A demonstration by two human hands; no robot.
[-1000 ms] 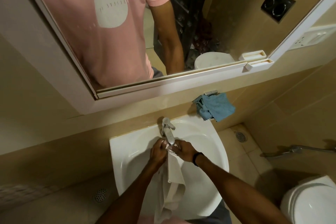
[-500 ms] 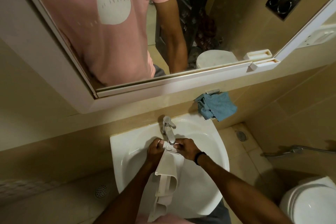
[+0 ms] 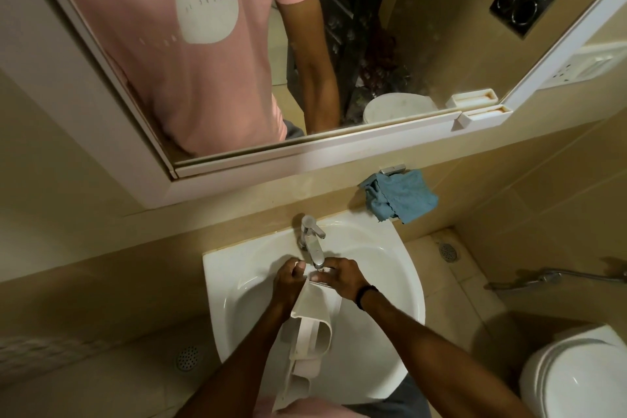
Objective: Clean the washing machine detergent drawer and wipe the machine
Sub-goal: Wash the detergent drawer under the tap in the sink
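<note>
The drawer (image 3: 312,322) hangs over the sink (image 3: 393,285), its top end held right under the spout of the tap (image 3: 312,243) and its lower end pointing back toward the person. Both hands are close together at that top end: the left hand (image 3: 287,282) grips the left edge with curled fingers, and the right hand (image 3: 343,276), with a dark band (image 3: 366,293) on its wrist, holds the right corner, fingers folded over the rim. A second ago the drawer showed mostly one flat, narrow side; it has since been turned, so that its curved inner walls and open compartments now face up at the lower end. Over the last half second it has hardly shifted, and the hands have stayed by the spout. Whether water is running is hard to tell, since the hands cover the outlet. A blue cloth (image 3: 400,197) hangs on the wall behind the sink, to the right of the tap, below the mirror (image 3: 424,54). A toilet (image 3: 576,380) sits at lower right.
</note>
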